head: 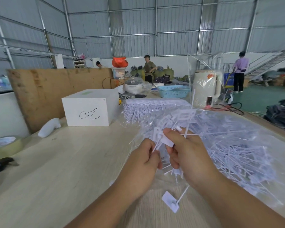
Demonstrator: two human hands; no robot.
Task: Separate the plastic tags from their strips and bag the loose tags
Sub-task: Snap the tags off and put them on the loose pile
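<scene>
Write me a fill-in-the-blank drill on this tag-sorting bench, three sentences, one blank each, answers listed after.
1. The white box with the scribbled mark stands on the ____ side of the table.
2. The basket at the far end is ____ in colour.
3. A single loose tag lies on the table ____ the person than the left hand and the right hand.

Answers: left; blue; nearer

Bare table left; white box behind; tag pile blocks right.
</scene>
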